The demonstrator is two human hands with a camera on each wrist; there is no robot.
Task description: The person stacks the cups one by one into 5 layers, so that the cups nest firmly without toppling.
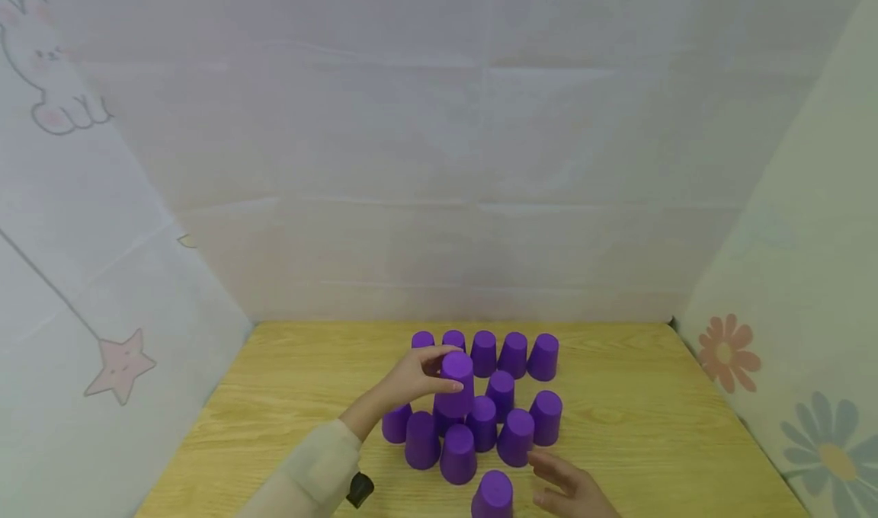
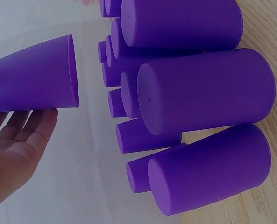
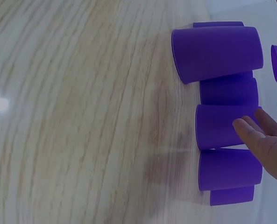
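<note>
My left hand [image 1: 414, 378] grips a purple plastic cup [image 1: 456, 385] between thumb and fingers, bottom up. In the left wrist view the held cup [image 2: 35, 77] is lifted clear of the table, its rim facing down toward the wood. Below and around it several matching cups stand upside down, one of them a cup [image 1: 458, 455] near the front of the group. My right hand [image 1: 575, 487] holds nothing; its fingers are loosely extended beside a cup [image 1: 516, 438] at the group's right front. Nearest me, left of that hand, is a single cup [image 1: 492, 495].
A row of upside-down purple cups [image 1: 484, 354] stands at the back of the wooden table [image 1: 638, 411]. Pale cloth walls [image 1: 446, 160] printed with cartoon figures and flowers close in the back and sides. By the left sleeve is a small black object [image 1: 360, 490].
</note>
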